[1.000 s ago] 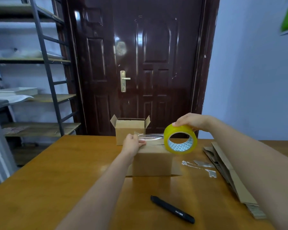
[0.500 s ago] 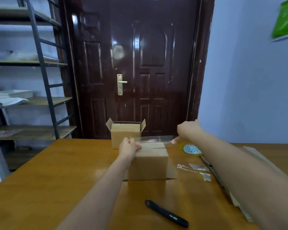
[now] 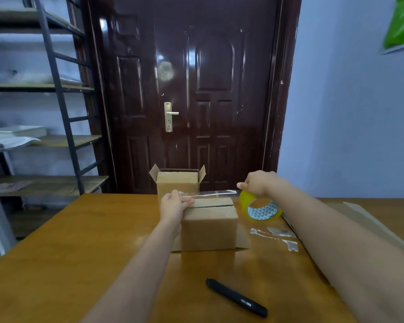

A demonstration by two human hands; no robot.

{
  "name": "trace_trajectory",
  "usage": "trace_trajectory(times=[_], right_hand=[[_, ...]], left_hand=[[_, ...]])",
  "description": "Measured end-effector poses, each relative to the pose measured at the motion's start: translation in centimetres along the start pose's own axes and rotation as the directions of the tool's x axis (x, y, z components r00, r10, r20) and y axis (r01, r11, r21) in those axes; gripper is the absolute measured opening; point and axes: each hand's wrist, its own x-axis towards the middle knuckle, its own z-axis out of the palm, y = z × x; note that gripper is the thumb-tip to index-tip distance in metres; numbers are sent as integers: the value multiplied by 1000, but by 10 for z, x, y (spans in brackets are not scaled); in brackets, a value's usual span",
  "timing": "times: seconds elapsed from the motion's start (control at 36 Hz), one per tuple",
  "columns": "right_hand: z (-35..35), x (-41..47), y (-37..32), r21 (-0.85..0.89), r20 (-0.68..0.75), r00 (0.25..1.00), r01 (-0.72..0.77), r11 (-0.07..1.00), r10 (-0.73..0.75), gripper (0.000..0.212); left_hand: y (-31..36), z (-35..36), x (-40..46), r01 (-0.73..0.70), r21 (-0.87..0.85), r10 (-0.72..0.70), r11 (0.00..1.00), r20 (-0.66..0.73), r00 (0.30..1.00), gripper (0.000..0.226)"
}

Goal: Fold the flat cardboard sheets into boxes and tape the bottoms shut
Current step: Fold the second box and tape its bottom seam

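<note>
I'm seeing a matt cardboard box (image 3: pixel 209 226) sitting on a glossy wooden table (image 3: pixel 79 241). Clear, shiny tape (image 3: pixel 208 194) is stretching above it. The pen (image 3: pixel 237 297) is looking like matt black plastic.

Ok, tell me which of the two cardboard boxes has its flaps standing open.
The far box, by the door: its flaps stand open. The near box, under the left hand, has its flaps folded shut.

No legible text found. The black pen (image 3: pixel 236 297), lying on the table (image 3: pixel 79 241) in front of the box (image 3: pixel 209 226), carries a small white marking and a pale label patch near its right end; both too small to read. The tape roll (image 3: pixel 260 209), right of the box, shows only a triangle pattern inside its core.
</note>
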Motion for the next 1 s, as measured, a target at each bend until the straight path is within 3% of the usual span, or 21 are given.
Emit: trace_trajectory(times=[0.72,1.0], right_hand=[[44,18,-14,-126,37,999,19,992,-14,53],[55,13,-18,-78,-19,1000,2,997,-3,46]], left_hand=[[-15,2,7,-106,125,117,987,-83,990,19],[-18,0,4,-243,177,272,954,-160,949,26]])
